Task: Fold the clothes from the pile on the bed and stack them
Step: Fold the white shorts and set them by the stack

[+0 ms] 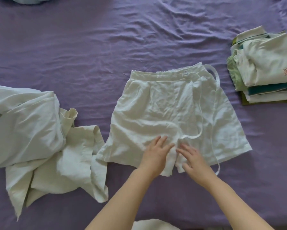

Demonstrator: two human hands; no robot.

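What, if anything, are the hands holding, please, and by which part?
Nothing is held: the left hand and right hand lie flat on the white shorts near the crotch.

Soft, even daylight; faint shadows; slight blur, wide-angle bowing at edges.

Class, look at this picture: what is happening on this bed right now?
A person is folding laundry on a purple bedsheet. Both hands, left hand and right hand, press flat on white shorts spread out in front. Unfolded white clothes lie to the left; a stack of folded clothes sits on the right.
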